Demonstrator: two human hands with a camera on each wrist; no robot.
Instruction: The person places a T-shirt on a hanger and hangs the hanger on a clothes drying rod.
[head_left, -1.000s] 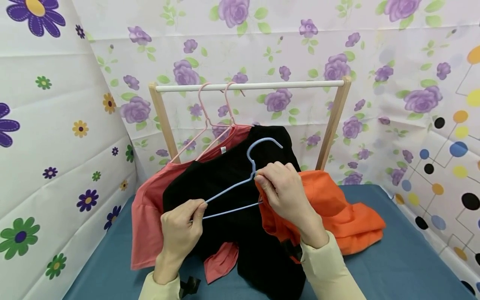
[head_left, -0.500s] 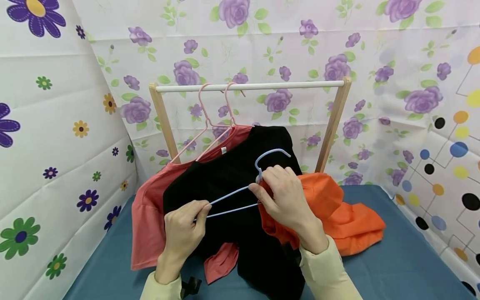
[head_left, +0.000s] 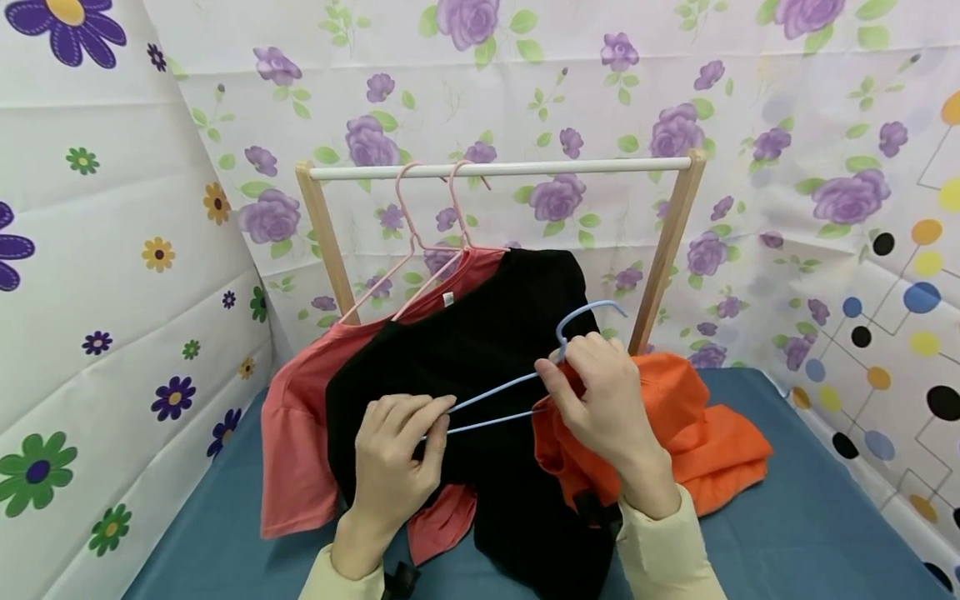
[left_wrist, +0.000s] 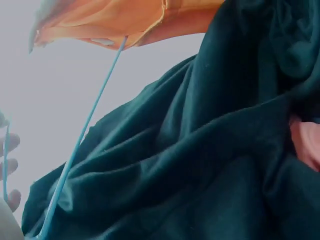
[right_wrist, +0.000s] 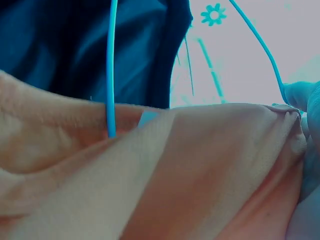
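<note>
A light blue clothes hanger (head_left: 491, 390) slants between my hands in the head view, its hook up at the right. My left hand (head_left: 401, 458) pinches its left end between thumb and fingers. Just below the hook, my right hand (head_left: 603, 400) grips the hanger together with the neckline of an orange garment (head_left: 720, 450). The hanger's right part goes inside that garment and is hidden. In the right wrist view the lower bar enters the opening of the orange cloth (right_wrist: 200, 165). The left wrist view shows the bar (left_wrist: 82, 137) running into the orange cloth too.
Behind my hands stands a rack with a white rail (head_left: 555, 168) and wooden posts. Two pink hangers (head_left: 408, 218) hang on it, with a pink top (head_left: 300, 450) and a black garment (head_left: 450, 358). A blue cloth (head_left: 810, 517) covers the table; patterned sheets enclose it.
Both hands and the blue hanger have shifted right, with the hook tilting lower. My left hand's fingers have straightened somewhat. The orange garment's near edge has moved slightly right.
</note>
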